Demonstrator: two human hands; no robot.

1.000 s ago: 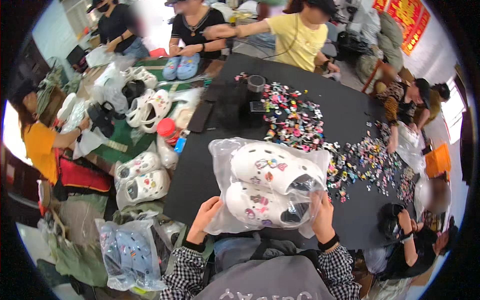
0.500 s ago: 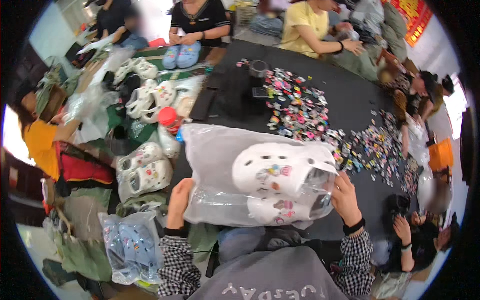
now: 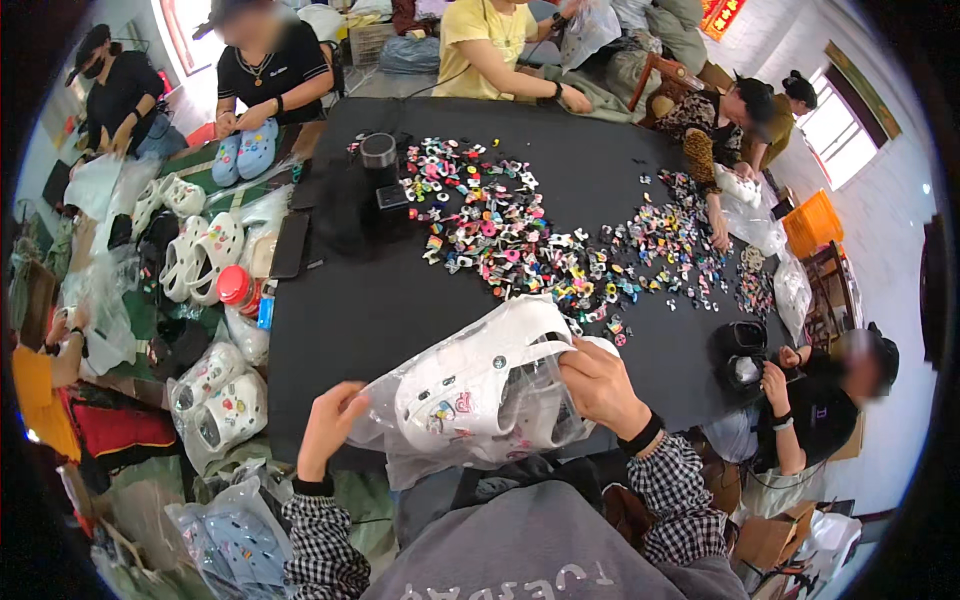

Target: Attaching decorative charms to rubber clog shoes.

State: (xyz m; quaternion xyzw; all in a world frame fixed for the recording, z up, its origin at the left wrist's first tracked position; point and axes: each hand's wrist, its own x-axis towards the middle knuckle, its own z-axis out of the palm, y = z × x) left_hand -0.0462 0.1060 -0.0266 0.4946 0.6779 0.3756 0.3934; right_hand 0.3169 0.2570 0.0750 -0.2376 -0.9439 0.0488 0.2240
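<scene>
A pair of white clogs [image 3: 455, 405] with colourful charms on their uppers lies in a clear plastic bag [image 3: 375, 418] held in front of me. The heel end of the clogs reaches up to the bag's mouth. My left hand [image 3: 328, 428] is closed on the bag's edge, at the end away from the mouth. At the other end my right hand [image 3: 602, 388] closes around the heel area of the clogs, its fingertips partly hidden by bag and clog. Both hands are over the near edge of the black tabletop [image 3: 330, 340].
Loose shoe charms [image 3: 510, 225] spread over the table. A dark phone [image 3: 290, 245] and a red-lidded jar [image 3: 237, 287] stand left. Bagged white clogs [image 3: 222, 402] and bagged blue clogs [image 3: 235, 540] lie nearer on that side. Several co-workers surround the tables; one holds blue clogs [image 3: 245, 155].
The bagged clogs have tilted and come nearer to me. My right hand has shifted from the bag's rim onto the heel area. The view has turned to the right.
</scene>
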